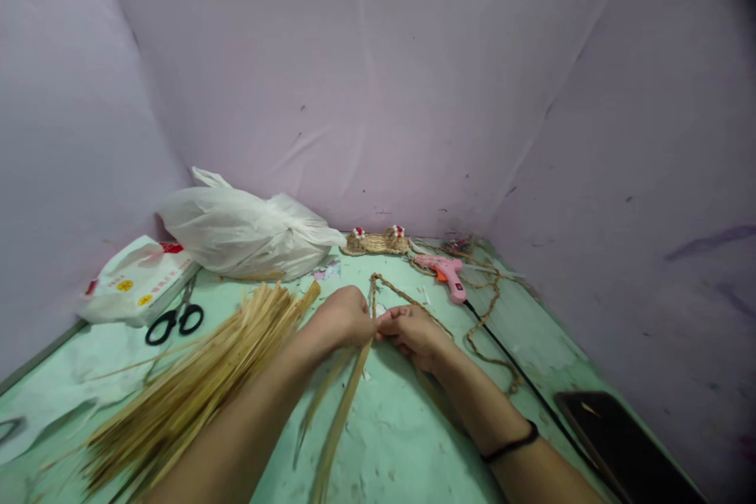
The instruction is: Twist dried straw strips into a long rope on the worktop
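Observation:
My left hand (350, 318) and my right hand (414, 337) meet over the middle of the table, fingertips pinched close together on a braid (373, 295) of dried plant strips. From the hands the finished braid runs up to a bend, then slants down to the right behind my right hand. Loose flat strips (341, 416) hang from the pinch toward me. The fingers partly cover the point where the strips cross. Left of my left hand lies a thick bundle of dried straw-coloured strips (218, 378).
Black-handled scissors (176, 323), a white box (142, 283) and a stuffed white plastic bag (248, 232) sit at left. Woven pieces with red-and-white flowers (375, 244) rest by the wall. A pink glue gun (446, 272), its black cord (513, 362) and a dark phone-like slab (620, 441) lie at right.

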`<state>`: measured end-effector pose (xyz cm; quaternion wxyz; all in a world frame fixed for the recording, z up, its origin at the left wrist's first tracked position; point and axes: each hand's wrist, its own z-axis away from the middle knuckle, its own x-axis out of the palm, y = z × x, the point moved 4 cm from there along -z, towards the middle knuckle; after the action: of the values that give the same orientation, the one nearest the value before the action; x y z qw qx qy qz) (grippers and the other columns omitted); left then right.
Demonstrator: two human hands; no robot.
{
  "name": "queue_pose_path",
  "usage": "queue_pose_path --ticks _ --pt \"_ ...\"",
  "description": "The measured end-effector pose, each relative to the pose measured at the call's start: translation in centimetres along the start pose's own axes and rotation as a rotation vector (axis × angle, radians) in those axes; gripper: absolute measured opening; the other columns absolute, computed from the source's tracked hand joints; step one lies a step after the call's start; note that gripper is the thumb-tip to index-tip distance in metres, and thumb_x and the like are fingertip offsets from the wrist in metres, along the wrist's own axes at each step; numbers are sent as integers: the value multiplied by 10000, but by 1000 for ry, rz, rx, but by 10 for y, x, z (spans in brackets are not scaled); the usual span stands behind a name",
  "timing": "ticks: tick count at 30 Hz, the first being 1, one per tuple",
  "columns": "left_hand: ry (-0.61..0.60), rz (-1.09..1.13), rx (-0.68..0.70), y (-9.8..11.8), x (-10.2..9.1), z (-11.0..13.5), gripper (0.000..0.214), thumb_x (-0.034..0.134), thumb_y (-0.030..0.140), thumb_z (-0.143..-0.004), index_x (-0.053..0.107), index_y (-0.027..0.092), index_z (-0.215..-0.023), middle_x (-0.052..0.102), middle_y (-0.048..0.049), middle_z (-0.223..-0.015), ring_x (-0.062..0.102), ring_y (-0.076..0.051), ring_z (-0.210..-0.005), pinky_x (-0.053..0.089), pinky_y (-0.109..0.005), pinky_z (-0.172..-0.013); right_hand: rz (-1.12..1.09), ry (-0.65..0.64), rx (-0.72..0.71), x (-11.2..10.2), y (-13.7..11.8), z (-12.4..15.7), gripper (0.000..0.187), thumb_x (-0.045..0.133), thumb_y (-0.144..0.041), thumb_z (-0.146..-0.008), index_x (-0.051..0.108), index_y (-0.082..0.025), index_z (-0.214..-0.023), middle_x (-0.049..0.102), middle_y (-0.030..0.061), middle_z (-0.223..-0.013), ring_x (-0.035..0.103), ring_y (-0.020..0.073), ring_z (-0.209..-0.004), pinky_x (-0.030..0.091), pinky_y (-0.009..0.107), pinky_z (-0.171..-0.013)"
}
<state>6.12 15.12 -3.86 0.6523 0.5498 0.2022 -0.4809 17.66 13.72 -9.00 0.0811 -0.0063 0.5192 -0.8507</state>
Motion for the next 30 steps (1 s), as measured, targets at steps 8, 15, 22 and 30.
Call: queue_pose_path --ticks 8,15,22,30 --pt "191 -104 91 27 29 23 195 580 122 -551 639 141 -735 622 -122 -730 584 -236 -772 396 -262 -645 -208 -13 -38 -1 9 0 43 482 -149 -460 455 -144 -492 295 -90 -351 171 15 -321 46 201 -377" --pt "171 302 -84 0 -6 11 144 479 211 -662 547 135 -561 474 -7 -407 437 -110 -347 297 -213 -391 -231 -149 -62 -2 0 9 89 557 -157 -497 533 -110 -568 346 -86 -375 163 7 -327 38 196 -366" --pt "-184 844 -173 -11 35 -4 94 470 91 -586 539 91 -522 482 -1 -411 383 -47 -321 246 -160 -332 -156 -100 -96 -3 -1 7 46 541 -134 -542 556 -120 -584 530 -24 -460 309 29 -350 136 179 -364" --pt "-5 557 -251 -7 30 -3 189 497 126 -548 406 156 -386 252 63 -237 212 -44 -236 142 -191 -309 665 295 -329 -14 -18 17 89 550 -144 -577 638 -144 -587 594 32 -537 460 105 -504 273 211 -471"
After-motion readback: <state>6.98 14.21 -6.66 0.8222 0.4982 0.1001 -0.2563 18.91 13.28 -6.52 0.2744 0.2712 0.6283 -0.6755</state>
